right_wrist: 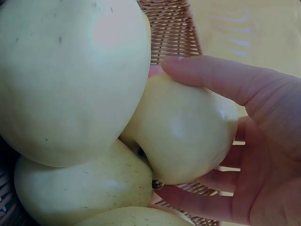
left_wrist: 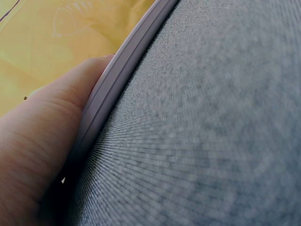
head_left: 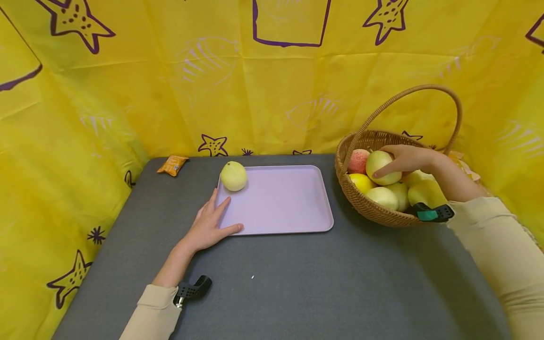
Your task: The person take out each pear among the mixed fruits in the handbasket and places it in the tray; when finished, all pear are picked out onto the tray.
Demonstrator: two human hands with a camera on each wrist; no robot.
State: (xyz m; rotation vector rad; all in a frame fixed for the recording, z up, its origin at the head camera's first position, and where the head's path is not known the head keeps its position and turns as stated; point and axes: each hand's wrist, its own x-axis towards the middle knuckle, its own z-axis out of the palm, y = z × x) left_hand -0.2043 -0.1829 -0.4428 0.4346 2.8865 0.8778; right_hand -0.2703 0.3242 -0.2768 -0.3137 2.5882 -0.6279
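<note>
- Right hand [head_left: 410, 158]: gripping a pale green pear [head_left: 386, 165], thumb on one side, fingers round the other per the right wrist view.
- That pear: inside the wicker basket [head_left: 361, 203], on top of the other fruit.
- Basket: at the worktop [head_left: 297, 283]'s far right corner, handle upright.
- Also in basket: pink-red fruit [head_left: 358, 161] at the left wall, yellow fruit [head_left: 359, 183] just in front of it, more pale pears [head_left: 382, 198] toward the near wall.
- Left hand [head_left: 206, 226]: open, fingers spread, resting on the lilac tray [head_left: 280, 203] around its near left corner. Thumb lies on the near rim; not holding any fruit.
- Tray: flat, near the middle of the worktop's far edge, left of the basket, apart from it.
- Single pale yellow-green pear [head_left: 233, 176] sits on the tray's far left corner, just beyond the left fingertips.
- Orange packet [head_left: 173, 165]: worktop's far left corner, well left of the tray.
- Crinkled orange-and-cream item [head_left: 466, 166] behind basket's right side, partly hidden; can't tell what.
- Yellow patterned cloth [head_left: 272, 104] behind the far edge.
</note>
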